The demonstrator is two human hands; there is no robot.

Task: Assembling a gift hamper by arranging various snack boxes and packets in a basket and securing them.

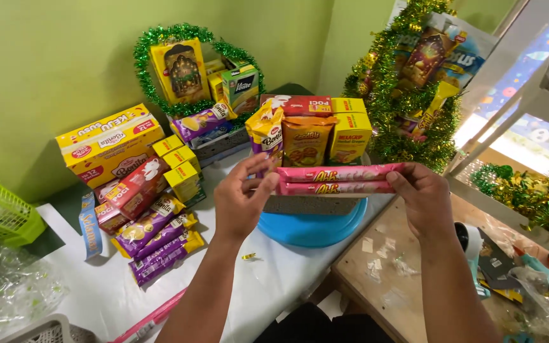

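Observation:
Two long pink wafer packs (338, 180) lie stacked one on the other and are held level between my hands. My left hand (241, 198) pinches their left ends and my right hand (422, 198) grips their right ends. They hover in front of a grey basket (309, 204) that stands on a blue round plate (316, 228). Behind the packs in the basket stand an orange snack bag (306, 140), a yellow box (351, 136), a purple-and-yellow biscuit pack (265, 130) and a red box (297, 105).
Purple biscuit packs (157, 238) and yellow and red boxes (112, 149) lie at the left on the white table cover (96, 286). A green-tinsel hamper (189, 73) stands at the back, a tinsel tree-like hamper (414, 95) at right. A green basket (1, 213) sits far left. A wooden board (382, 279) is at lower right.

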